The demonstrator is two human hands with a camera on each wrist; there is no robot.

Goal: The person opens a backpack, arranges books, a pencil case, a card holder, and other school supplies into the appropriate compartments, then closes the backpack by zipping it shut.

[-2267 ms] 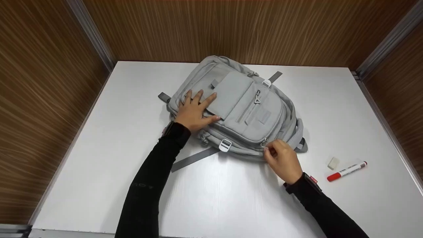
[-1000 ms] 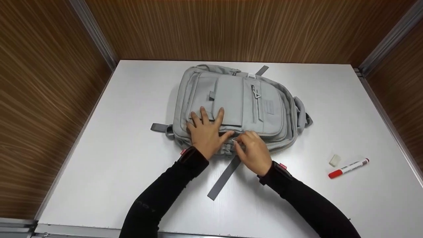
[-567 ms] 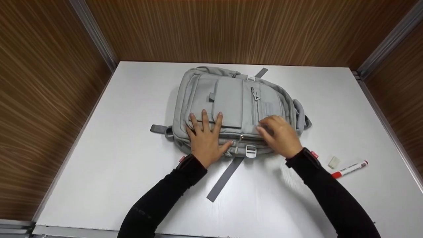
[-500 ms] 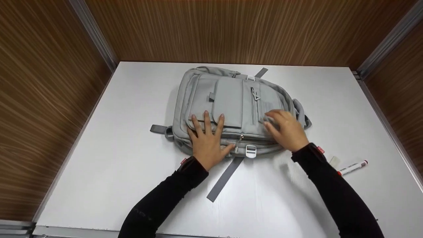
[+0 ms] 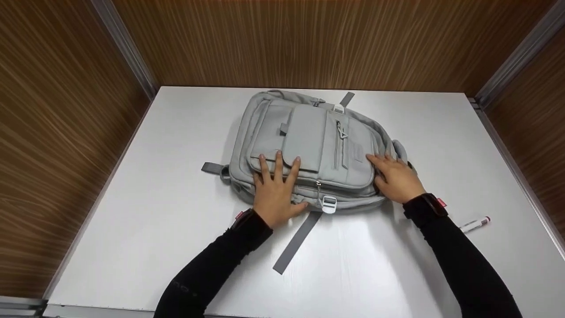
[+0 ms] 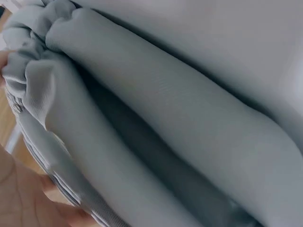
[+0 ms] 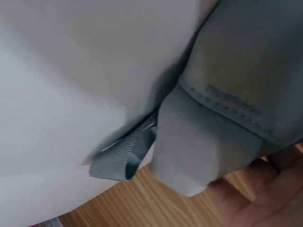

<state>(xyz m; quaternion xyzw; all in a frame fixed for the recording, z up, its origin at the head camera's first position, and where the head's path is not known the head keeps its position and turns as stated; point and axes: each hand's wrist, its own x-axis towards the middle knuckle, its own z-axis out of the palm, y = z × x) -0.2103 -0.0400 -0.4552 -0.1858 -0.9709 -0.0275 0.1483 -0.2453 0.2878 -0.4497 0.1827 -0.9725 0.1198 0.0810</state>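
Observation:
A grey backpack (image 5: 304, 137) lies front side up on the white table, its rounded top to the right. My left hand (image 5: 274, 201) rests on its near left part, fingers spread straight over the lower pocket. My right hand (image 5: 397, 179) lies on the rounded end, fingers extended across the fabric. Between the hands, a metal zipper pull (image 5: 318, 187) hangs at the near side, beside a white strap buckle (image 5: 329, 204). In the left wrist view, a gathered side pocket (image 6: 123, 123) gapes beside the left hand's fingers.
A grey strap (image 5: 296, 245) trails over the table (image 5: 145, 212) toward the near edge. Right of the right sleeve lies a red-and-white marker (image 5: 476, 224), partly covered by the sleeve. Brown wood-grain panels (image 5: 287, 44) enclose the back and sides.
My right hand slid the zipper pull leftward along the near side, let go, and moved right onto the rounded end. The backpack turned early on. The right sleeve now hides the small pale block.

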